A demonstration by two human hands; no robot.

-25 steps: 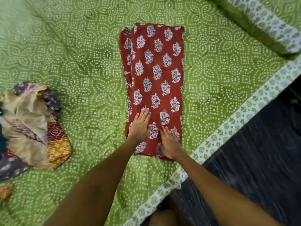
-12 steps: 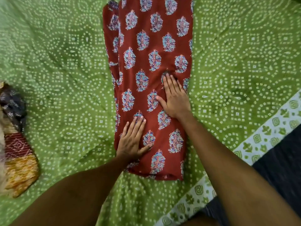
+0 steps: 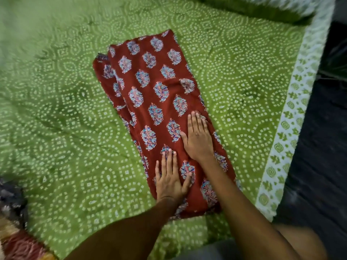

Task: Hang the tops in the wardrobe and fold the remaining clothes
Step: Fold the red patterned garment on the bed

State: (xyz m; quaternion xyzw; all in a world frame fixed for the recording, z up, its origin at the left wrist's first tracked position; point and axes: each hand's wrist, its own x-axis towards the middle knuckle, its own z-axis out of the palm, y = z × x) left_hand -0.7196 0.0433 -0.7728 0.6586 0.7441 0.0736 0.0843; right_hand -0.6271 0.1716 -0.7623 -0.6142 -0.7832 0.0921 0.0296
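A: What's the biggest thing in view?

B: The green cotton bedsheet with white dotted circles (image 3: 234,87), spread over the whole bed. Its white leaf-print border (image 3: 293,113) runs down the right side, with dark floor beyond it.

A: And the garment?

B: A long rust-red printed cloth with blue floral motifs (image 3: 150,85), folded lengthwise into a narrow strip. It lies flat in the middle of the sheet, slanting from the near edge away to the upper left. A second layer peeks out along its left side, so the edges aren't quite flush.

A: Anything else?

B: A crumpled multicoloured pile of clothes (image 3: 13,231) at the bottom left corner, well apart from the strip and blurred.

A: The hands?

B: Both lie flat on the red cloth. The right hand (image 3: 198,139) rests further up, fingers straight and together, palm down. The left hand (image 3: 170,177) sits just below and beside it, fingers extended, thumb splayed. Neither grips anything; they're pressing.

A: What could go wrong from here?

B: I'd judge the fabric thin and slippery on the sheet. If the strip gets folded crosswise with that left layer offset, the misalignment would carry through and the bundle would come out lopsided. Pressing unevenly could also drag the top layer and set a crease near the bump towards the right edge.
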